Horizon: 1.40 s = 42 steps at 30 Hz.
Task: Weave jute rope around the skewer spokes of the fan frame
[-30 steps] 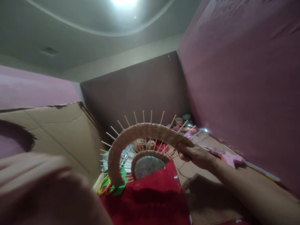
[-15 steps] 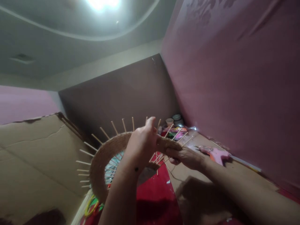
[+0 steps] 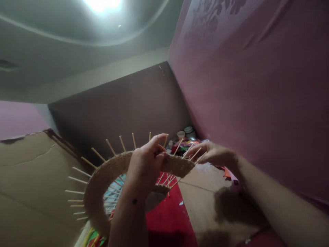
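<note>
Left hand fingers pinch the woven ring's top rim; right hand fingers, loosely spread, touch the sticks beside them.

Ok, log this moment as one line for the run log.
left hand: grips woven ring | right hand: touching ring's sticks | below: red cloth

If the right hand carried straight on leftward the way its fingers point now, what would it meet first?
Probably the left hand, gripping the woven straw ring just beyond the right hand; depth between them is unclear.
</note>
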{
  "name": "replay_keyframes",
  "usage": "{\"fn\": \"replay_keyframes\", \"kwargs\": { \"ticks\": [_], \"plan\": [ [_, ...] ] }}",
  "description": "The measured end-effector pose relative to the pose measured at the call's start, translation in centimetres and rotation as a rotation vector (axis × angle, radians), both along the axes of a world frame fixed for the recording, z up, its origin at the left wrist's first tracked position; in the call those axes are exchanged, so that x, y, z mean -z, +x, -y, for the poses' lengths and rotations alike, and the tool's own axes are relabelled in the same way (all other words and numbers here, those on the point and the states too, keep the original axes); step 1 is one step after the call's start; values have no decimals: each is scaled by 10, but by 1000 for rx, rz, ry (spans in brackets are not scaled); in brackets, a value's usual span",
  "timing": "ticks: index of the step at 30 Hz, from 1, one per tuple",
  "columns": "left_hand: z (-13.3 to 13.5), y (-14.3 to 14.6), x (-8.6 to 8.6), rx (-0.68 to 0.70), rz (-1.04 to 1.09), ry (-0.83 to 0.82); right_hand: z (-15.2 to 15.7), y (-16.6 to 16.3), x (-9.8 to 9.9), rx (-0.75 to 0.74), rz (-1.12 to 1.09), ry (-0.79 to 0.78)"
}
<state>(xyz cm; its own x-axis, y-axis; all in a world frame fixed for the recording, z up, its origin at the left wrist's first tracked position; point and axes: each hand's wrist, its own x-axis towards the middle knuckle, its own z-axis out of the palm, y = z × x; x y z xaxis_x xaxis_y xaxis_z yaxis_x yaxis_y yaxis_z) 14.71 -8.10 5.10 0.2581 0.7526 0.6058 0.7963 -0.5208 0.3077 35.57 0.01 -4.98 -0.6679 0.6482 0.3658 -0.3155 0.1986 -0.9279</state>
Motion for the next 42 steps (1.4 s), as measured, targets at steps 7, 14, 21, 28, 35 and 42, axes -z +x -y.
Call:
{"fn": "replay_keyframes", "kwargs": {
  "ticks": [7, 14, 21, 28, 35, 42],
  "plan": [
    [0, 4, 1, -14, -42, -9, 7, -2, -12, 379, -202, -36],
    [3, 9, -1, -55, -99, 38, 19, -5, -17, 381, -402, 58],
    [4, 4, 0, -22, -20, 24, 14, -1, -14, 276, -356, -39],
    [7, 1, -1, 3, 5, 4, -5, -15, 7, 56, -313, -406],
    [7, -3, -2, 34, 67, 3, -11, -20, 16, -24, -319, -364],
    [9, -2, -2, 46, 78, 45, -10, -13, 14, 32, -250, -268]
  ]
}}
